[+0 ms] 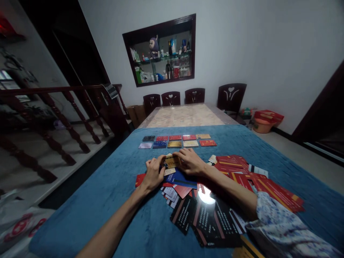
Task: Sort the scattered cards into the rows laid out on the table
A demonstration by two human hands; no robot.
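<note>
- Your left hand (155, 169) and right hand (192, 162) grip a gold card (172, 162) between them, near a blue card (185, 180).
- Arranged: two neat rows of cards (174, 144) beyond your hands.
- Apparently outstanding: red cards (276, 191) and black cards (202, 216), loose on the cloth (107, 193).

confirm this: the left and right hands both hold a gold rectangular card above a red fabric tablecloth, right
The colour is wrong: the head view shows a blue fabric tablecloth, not a red one. The left hand and right hand do both hold the gold rectangular card above it.
</note>
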